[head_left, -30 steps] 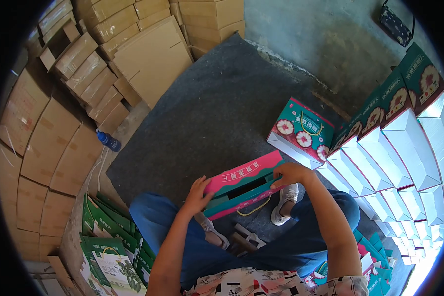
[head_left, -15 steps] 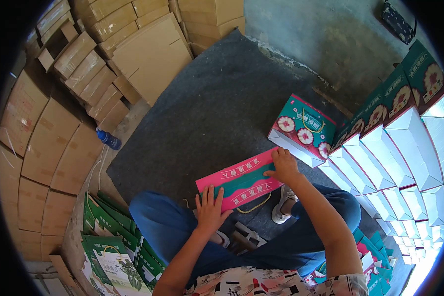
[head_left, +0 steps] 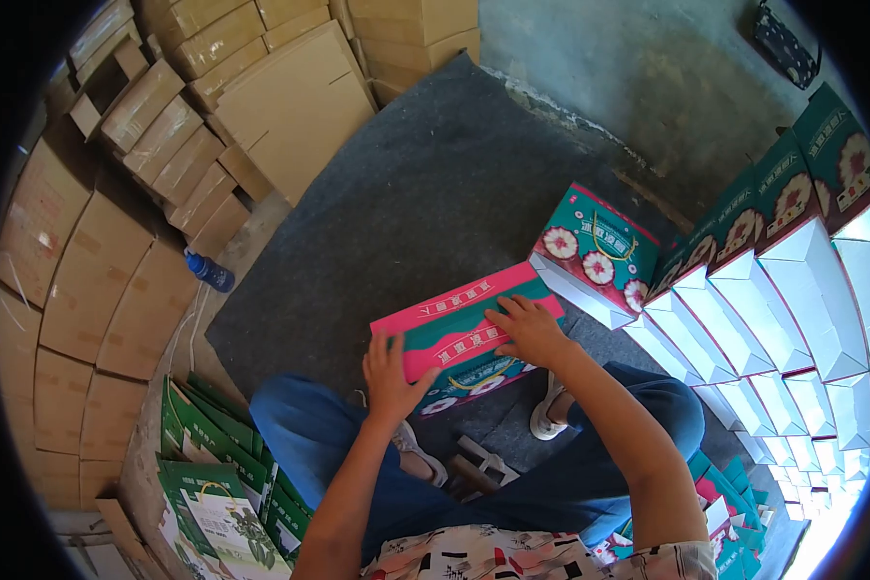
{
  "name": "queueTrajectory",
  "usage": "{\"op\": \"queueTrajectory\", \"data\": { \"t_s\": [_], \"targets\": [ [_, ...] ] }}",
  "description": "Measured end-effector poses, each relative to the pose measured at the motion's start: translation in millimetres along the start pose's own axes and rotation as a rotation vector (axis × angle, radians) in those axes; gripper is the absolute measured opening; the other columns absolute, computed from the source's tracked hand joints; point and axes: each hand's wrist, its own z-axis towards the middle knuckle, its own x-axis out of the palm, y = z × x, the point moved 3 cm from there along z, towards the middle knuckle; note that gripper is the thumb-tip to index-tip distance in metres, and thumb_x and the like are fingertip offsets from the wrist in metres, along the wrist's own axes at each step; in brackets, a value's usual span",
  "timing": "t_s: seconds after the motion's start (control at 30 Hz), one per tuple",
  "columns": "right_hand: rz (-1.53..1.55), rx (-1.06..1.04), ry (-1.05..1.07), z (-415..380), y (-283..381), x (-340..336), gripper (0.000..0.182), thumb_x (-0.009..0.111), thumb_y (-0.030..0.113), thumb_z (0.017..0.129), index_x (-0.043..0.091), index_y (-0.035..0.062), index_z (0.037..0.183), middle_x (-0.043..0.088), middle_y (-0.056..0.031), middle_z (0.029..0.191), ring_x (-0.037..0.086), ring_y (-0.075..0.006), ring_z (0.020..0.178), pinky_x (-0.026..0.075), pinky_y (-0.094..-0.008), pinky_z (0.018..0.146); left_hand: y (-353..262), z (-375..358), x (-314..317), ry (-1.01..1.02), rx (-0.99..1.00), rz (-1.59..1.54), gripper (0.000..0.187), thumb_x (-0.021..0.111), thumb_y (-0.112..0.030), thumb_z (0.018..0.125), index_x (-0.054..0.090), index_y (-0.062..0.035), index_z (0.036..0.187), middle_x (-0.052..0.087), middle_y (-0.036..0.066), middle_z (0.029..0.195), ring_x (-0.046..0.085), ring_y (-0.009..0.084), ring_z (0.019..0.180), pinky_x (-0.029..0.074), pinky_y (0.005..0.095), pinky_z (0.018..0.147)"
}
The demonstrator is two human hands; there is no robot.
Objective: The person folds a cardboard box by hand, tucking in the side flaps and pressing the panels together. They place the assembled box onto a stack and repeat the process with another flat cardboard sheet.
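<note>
A pink and green gift box with white printed characters lies on the dark mat between my legs, its top towards me. A rope handle and part of its printed front face show on the near side. My left hand is at the box's left end, fingers spread and slightly blurred, thumb over the pink edge. Across the right part of the top lies my right hand, its fingers spread and flat. Just beyond the right end stands another green gift box with a yellow rope handle.
Stacked finished gift boxes rise on the right. Cardboard cartons line the left, with a blue bottle beside them. Flat green packaging lies at lower left, more teal pieces at lower right. A small stool-like object sits between my feet.
The box has tilted, so its printed front face now shows below the top. My right hand has moved left and inward on the top; my left hand has shifted slightly left and up.
</note>
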Motion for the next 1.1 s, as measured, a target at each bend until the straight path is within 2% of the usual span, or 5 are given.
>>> {"op": "queueTrajectory", "data": {
  "t_s": [0.2,0.27,0.33,0.53,1.1],
  "targets": [
    [-0.028,-0.013,0.012,12,-5,2,0.069,0.066,0.044,0.077,0.042,0.0167,0.136,0.039,-0.0127,0.137,0.036,-0.0331,0.128,0.037,-0.0472,0.100,86,-72,84,-0.525,-1.032,-1.194,0.059,0.046,-0.046,0.092,0.042,-0.0020,0.131,0.038,0.022,0.137,0.039,0.0332,0.126,0.029,0.0383,0.105],
    [-0.045,-0.021,-0.007,18,-6,5,0.069,0.063,0.046,0.079,0.041,0.0162,0.136,0.039,-0.0130,0.138,0.036,-0.0337,0.128,0.035,-0.0479,0.100,108,-126,158,-0.627,-1.346,-1.066,0.054,0.046,-0.040,0.091,0.041,-0.0034,0.131,0.045,0.017,0.130,0.046,0.0332,0.117,0.033,0.0412,0.101],
    [-0.059,-0.025,-0.017,21,-9,5,0.068,0.061,0.047,0.080,0.040,0.0154,0.137,0.039,-0.0134,0.138,0.036,-0.0343,0.127,0.034,-0.0484,0.101,80,-142,161,-0.047,-1.957,-1.179,0.047,0.049,-0.031,0.089,0.042,-0.0045,0.126,0.050,0.011,0.121,0.050,0.0305,0.108,0.036,0.0446,0.098],
    [-0.086,-0.023,-0.045,34,-5,6,0.075,0.061,0.051,0.079,0.039,0.0099,0.137,0.041,-0.0168,0.136,0.036,-0.0354,0.127,0.031,-0.0489,0.102,73,-136,239,0.187,-1.501,-1.678,0.030,0.058,-0.018,0.079,0.051,-0.0070,0.106,0.053,0.007,0.111,0.052,0.0265,0.101,0.037,0.0479,0.095],
    [0.035,-0.101,-0.113,86,-9,1,0.089,0.061,0.065,0.070,0.046,0.0010,0.129,0.048,-0.0211,0.123,0.044,-0.0366,0.118,0.035,-0.0468,0.099,45,-112,228,0.115,-1.420,-2.215,0.011,0.057,-0.012,0.075,0.062,-0.0090,0.084,0.066,0.011,0.100,0.056,0.0292,0.110,0.034,0.0526,0.102]
  ]
}}
